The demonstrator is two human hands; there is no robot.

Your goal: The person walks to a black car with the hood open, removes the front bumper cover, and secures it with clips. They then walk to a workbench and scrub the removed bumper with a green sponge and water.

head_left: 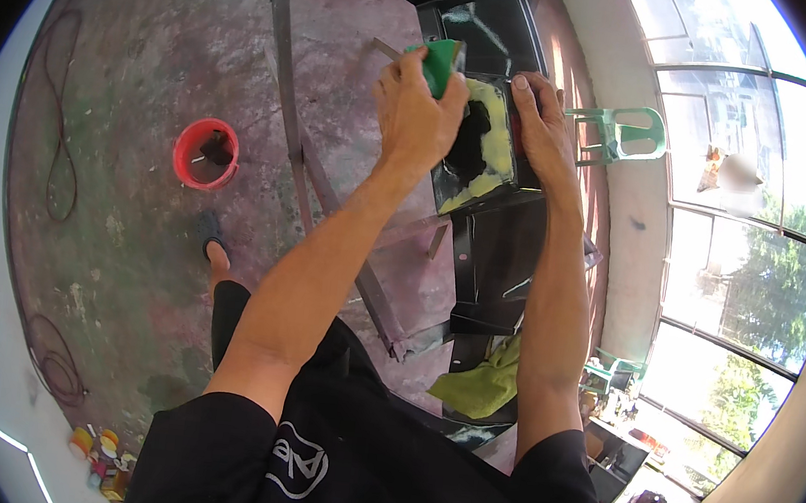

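Observation:
In my left hand [414, 122] is a green block-like piece [437, 67] with a brownish edge, pinched between thumb and fingers. It is over the upper left edge of a black, box-shaped panel part [517, 170]. A rough band of pale yellow filler [497, 144] surrounds a dark opening [472, 142] in this part. My right hand [543, 129] grips the part's right edge, its thumb on the near side and its other fingers partly hidden.
A metal stand with a long bar [287, 95] runs beside the panels. A red bucket [179, 154] is on the stained floor to the left. A yellow-green cloth [482, 385] drapes over the lower black panel. Beyond my right hand stands a green plastic stool [618, 134].

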